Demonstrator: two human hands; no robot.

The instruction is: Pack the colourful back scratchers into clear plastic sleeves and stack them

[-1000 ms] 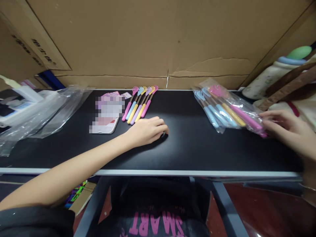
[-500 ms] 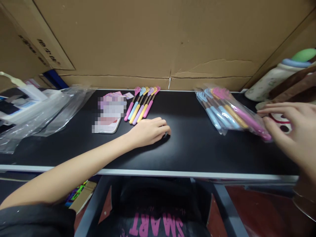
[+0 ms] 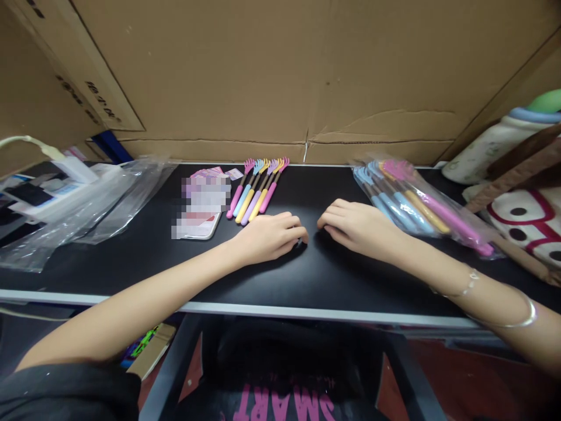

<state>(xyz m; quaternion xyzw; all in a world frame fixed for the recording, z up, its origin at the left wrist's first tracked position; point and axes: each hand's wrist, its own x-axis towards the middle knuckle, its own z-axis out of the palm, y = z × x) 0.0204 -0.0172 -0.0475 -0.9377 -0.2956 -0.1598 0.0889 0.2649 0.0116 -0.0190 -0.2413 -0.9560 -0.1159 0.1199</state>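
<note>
Left hand (image 3: 269, 237) lies curled, its hold unclear; right hand (image 3: 359, 227) rests loose, empty. Its forearm could nudge the clear-bagged pastel plastic scratchers (image 3: 416, 204) at two o'clock.

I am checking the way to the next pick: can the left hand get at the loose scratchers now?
Probably yes. The left hand rests on the table just in front of the scratchers, with nothing between them.

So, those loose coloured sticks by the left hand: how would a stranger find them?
Start at the black table and look toward the cardboard wall behind it. Just beyond the left hand lies a row of small hand-tipped sticks with pastel handles. Unlike the bagged sticks on the right, they lie loose.
</note>
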